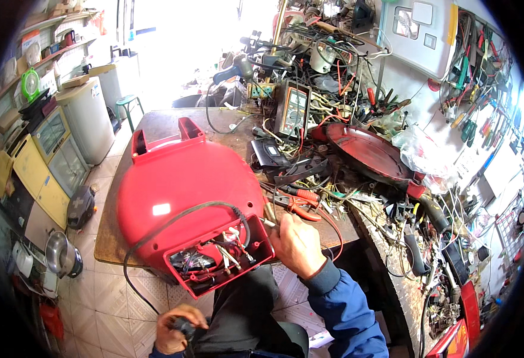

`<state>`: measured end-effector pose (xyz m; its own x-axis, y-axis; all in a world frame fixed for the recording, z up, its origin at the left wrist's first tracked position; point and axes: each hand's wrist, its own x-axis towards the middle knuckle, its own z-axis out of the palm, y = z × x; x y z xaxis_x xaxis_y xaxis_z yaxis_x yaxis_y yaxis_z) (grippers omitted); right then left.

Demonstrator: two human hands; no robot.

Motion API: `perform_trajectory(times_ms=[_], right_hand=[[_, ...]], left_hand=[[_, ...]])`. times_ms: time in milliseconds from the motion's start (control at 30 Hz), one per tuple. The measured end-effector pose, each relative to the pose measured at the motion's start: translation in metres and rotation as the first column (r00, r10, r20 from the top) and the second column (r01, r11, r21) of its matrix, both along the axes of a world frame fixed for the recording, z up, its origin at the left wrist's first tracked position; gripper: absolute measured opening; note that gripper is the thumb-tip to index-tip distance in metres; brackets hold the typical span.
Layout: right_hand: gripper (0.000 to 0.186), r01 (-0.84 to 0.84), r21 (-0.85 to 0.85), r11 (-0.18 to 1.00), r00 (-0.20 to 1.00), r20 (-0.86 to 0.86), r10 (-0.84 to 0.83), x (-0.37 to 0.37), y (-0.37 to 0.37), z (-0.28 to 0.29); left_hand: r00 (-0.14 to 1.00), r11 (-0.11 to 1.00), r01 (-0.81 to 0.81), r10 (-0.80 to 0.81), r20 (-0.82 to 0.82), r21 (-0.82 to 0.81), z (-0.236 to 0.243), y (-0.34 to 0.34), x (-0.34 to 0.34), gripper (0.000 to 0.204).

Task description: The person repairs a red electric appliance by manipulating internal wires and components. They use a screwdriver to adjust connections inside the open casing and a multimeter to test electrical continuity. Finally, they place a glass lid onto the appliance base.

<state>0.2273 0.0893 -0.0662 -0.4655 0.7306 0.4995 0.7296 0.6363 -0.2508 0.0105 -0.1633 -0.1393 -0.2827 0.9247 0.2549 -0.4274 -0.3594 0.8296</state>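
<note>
A large red appliance housing (190, 185) lies on the wooden bench, its compartment (220, 262) uncovered and full of wires. From that compartment a black power cord (172, 218) loops over the shell and hangs down to my left hand (180, 329). The left fingers are closed around the cord's dark end, whose shape is mostly hidden. Beside the compartment's right edge, my right hand (298, 244) is closed in a pinch. A small pale tip shows at its fingers, too small to name. Red-handled pliers (302, 207) lie just beyond it.
A multimeter (293, 109) stands among tangled cables at the back. To the right are a round red cover (369, 149) and a long strip of scrap parts (420, 268). A steel bowl (60, 253) sits at lower left. Hand tools hang on the right wall.
</note>
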Motion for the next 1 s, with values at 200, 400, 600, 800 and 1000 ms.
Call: perform_trajectory(times_ms=[200, 400, 600, 800, 1000], right_hand=[[0.032, 0.200, -0.017, 0.980, 0.947, -0.255, -0.197, 0.024, -0.031, 0.014], [0.024, -0.134, -0.068, 0.989, 0.894, -0.438, 0.092, 0.085, -0.113, -0.018], [0.040, -0.347, -0.220, 0.912, 0.926, 0.072, 0.370, 0.091, -0.123, -0.024], [0.045, -0.294, -0.148, 0.944, 0.941, 0.127, 0.313, 0.103, -0.112, -0.035], [0.046, -0.302, -0.160, 0.940, 0.937, 0.134, 0.324, 0.102, -0.111, -0.037]], left_hand=[[0.965, 0.916, 0.228, -0.257, -0.046, -0.331, 0.001, 0.017, 0.026, 0.036], [0.711, 0.925, 0.228, -0.372, -0.596, -0.305, -0.019, 0.062, 0.036, 0.057], [0.721, 0.872, 0.265, -0.463, -0.515, -0.413, -0.032, 0.060, 0.046, 0.055], [0.681, 0.920, 0.241, -0.388, -0.622, -0.309, -0.024, 0.062, 0.051, 0.044], [0.681, 0.866, 0.256, -0.477, -0.555, -0.429, -0.022, 0.058, 0.051, 0.051]])
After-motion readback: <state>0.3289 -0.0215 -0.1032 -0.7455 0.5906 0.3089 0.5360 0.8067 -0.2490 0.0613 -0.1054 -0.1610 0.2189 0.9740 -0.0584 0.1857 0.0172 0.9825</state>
